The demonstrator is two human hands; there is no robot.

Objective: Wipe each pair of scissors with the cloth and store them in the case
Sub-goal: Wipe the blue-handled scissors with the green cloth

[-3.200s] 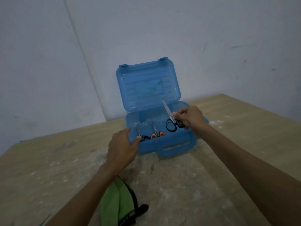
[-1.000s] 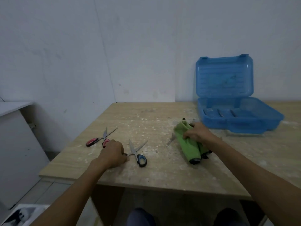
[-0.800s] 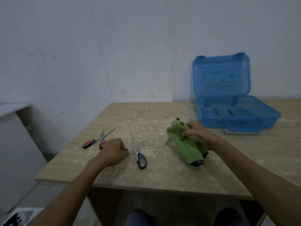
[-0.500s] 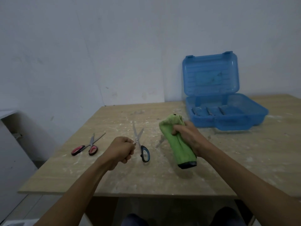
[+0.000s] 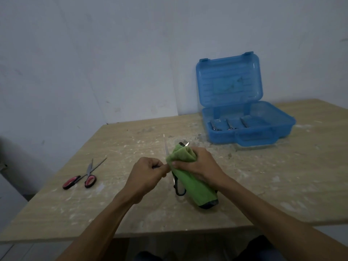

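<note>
At table centre, keep the left hand (image 5: 146, 175) clenched on the scissors (image 5: 165, 147) while the right hand (image 5: 195, 164), gripping the cloth (image 5: 190, 178), strokes away from the blade edge.

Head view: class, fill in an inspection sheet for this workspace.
Surface: wooden table, dusty with pale specks.
Job's things: green cloth; scissors being wiped; red-handled scissors lying apart, open; blue case open, several scissors inside.
Clutter: nothing seen.
Hands: left hand grips the scissors; right hand grips the cloth.
Cables: nothing seen.
Surroundings: plain wall.
</note>
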